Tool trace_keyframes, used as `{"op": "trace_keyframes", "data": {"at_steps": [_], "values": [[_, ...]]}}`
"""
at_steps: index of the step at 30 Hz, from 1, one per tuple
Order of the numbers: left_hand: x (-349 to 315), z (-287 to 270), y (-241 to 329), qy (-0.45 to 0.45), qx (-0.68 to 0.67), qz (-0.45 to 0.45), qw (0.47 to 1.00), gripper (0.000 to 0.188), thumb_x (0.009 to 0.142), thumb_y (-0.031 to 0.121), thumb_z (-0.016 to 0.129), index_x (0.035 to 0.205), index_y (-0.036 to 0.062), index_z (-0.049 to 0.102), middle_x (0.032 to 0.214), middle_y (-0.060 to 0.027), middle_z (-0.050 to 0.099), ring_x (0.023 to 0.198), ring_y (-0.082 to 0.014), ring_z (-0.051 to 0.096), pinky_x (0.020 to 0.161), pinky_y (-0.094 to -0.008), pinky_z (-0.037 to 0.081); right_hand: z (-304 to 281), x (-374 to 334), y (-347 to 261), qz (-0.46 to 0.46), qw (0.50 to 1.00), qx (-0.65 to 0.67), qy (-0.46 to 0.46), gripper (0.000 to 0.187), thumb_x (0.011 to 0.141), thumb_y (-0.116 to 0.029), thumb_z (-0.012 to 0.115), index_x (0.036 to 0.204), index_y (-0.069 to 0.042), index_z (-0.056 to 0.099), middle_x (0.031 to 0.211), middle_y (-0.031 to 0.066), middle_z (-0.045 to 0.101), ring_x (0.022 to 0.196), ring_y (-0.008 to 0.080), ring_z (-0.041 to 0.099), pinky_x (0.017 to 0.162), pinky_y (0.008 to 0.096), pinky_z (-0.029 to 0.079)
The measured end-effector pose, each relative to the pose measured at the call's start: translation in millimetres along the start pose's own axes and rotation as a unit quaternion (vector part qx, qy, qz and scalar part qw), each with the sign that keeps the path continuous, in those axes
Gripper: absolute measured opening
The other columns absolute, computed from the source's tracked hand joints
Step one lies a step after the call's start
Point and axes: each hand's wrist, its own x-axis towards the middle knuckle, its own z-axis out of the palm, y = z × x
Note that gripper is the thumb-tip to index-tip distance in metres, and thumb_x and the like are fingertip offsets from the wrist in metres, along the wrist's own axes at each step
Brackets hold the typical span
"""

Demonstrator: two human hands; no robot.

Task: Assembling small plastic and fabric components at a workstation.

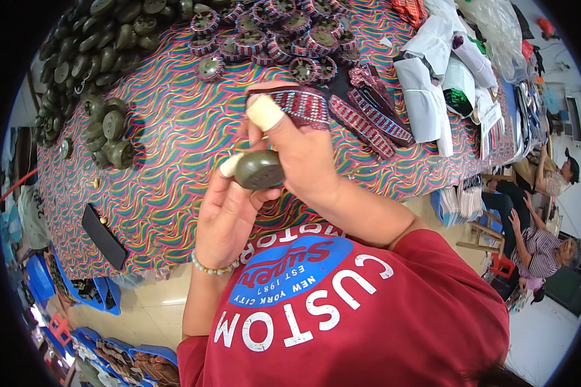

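Over the table's near side, my left hand (223, 209) is closed round a glossy olive-green disc (259, 170), thick, rounded and pierced with small holes. The heel of my right hand (303, 151) is close against that disc. Between the thumb and fingers of this right hand is a beaded trim strip (300, 106) in dark red, silver and blue; its far end is partly behind the fingers. Cream tape covers both thumb tips. More beaded strips (374, 116) lie just right of my right hand, on the patterned tablecloth (168, 213).
A heap of olive-green discs (103, 48) fills the far left, with a smaller cluster (113, 132) nearer. Discs wrapped in beaded trim (258, 39) pile up at the back. White-wrapped bundles (426, 97) lie right. A black phone (104, 236) rests left. People (542, 251) sit beyond.
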Motion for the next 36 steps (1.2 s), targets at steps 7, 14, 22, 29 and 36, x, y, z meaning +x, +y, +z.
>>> {"op": "trace_keyframes", "data": {"at_steps": [7, 14, 22, 29, 36], "values": [[0.5, -0.5, 18.7, -0.052, 0.182, -0.091, 0.978, 0.052, 0.091, 0.02, 0.058, 0.131, -0.0041, 0.037, 0.128, -0.0123, 0.049, 0.114, -0.0217, 0.053, 0.095, -0.0373, 0.044, -18.1, 6.8, -5.2, -0.269, 0.886, -0.232, -0.299, 0.018, 0.078, -0.011, 0.068, 0.096, -0.009, 0.069, 0.089, 0.0058, 0.062, 0.087, 0.0192, 0.057, 0.077, 0.0312, 0.045], [1.9, 1.9, 14.7, 0.067, 0.085, -0.006, 0.994, 0.052, 0.084, 0.006, 0.064, 0.13, -0.0033, 0.041, 0.127, -0.0139, 0.051, 0.119, -0.0252, 0.051, 0.101, -0.0379, 0.042, -42.5, -12.5, -42.9, -0.215, 0.931, -0.191, -0.226, 0.017, 0.082, -0.006, 0.066, 0.098, -0.001, 0.065, 0.087, 0.009, 0.064, 0.073, 0.0157, 0.062, 0.066, 0.0277, 0.049], [-5.1, -11.2, 17.9, 0.054, 0.229, 0.046, 0.971, 0.053, 0.089, 0.009, 0.059, 0.135, -0.0054, 0.036, 0.136, -0.0179, 0.044, 0.123, -0.0261, 0.047, 0.102, -0.0375, 0.04, -39.8, -35.4, -24.8, 0.08, 0.97, -0.147, -0.176, 0.017, 0.084, -0.007, 0.067, 0.098, 0.001, 0.062, 0.088, 0.0072, 0.063, 0.078, 0.0121, 0.061, 0.069, 0.0254, 0.05], [-8.0, -11.6, 16.4, 0.096, 0.239, 0.045, 0.965, 0.052, 0.088, 0.005, 0.058, 0.134, -0.0058, 0.037, 0.134, -0.0177, 0.046, 0.119, -0.0236, 0.051, 0.099, -0.0352, 0.042, -34.5, -36.3, -17.9, 0.063, 0.973, -0.156, -0.156, 0.02, 0.084, -0.008, 0.067, 0.101, 0.001, 0.06, 0.083, 0.0056, 0.063, 0.072, 0.0096, 0.061, 0.064, 0.0227, 0.051], [-8.9, -10.7, 14.7, 0.09, 0.243, 0.055, 0.964, 0.05, 0.088, 0.004, 0.057, 0.134, -0.006, 0.038, 0.134, -0.0179, 0.046, 0.119, -0.0243, 0.05, 0.099, -0.0361, 0.043, -31.8, -36.5, -18.4, 0.125, 0.977, -0.118, -0.125, 0.019, 0.08, -0.012, 0.071, 0.092, -0.002, 0.061, 0.08, 0.0027, 0.062, 0.071, 0.0072, 0.058, 0.061, 0.024, 0.048]]}}
